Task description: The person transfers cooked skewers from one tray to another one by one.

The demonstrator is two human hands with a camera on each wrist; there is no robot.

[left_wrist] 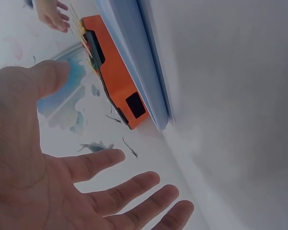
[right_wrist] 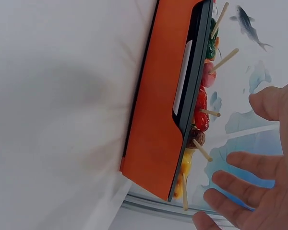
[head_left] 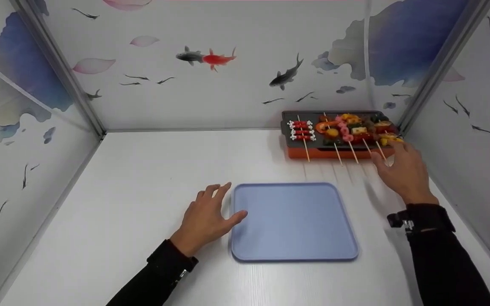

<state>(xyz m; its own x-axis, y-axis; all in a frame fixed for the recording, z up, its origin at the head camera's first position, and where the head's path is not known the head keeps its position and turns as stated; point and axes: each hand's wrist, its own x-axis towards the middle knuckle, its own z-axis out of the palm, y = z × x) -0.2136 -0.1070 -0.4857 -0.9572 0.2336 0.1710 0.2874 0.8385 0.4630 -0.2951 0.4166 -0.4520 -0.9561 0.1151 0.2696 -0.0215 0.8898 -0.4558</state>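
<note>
My right hand (head_left: 403, 172) hovers at the right end of an orange and black tabletop grill (head_left: 294, 153), thumb and fingers spread around the stick end of the rightmost skewer (head_left: 382, 151). In the right wrist view a gap shows between the fingers (right_wrist: 249, 191) and the skewer sticks. Several skewers of food lie side by side on the grill, among them one with red and white pieces (head_left: 301, 131) and one with pink rings (head_left: 345, 129). My left hand (head_left: 204, 217) is spread at the left edge of a light blue tray (head_left: 292, 221), holding nothing, its thumb over the rim.
The white table (head_left: 143, 178) is enclosed by white panels (head_left: 236, 93) printed with fish and lotus leaves. Metal posts (head_left: 436, 63) stand in the back corners. The grill sits against the back panel near the right corner, behind the tray.
</note>
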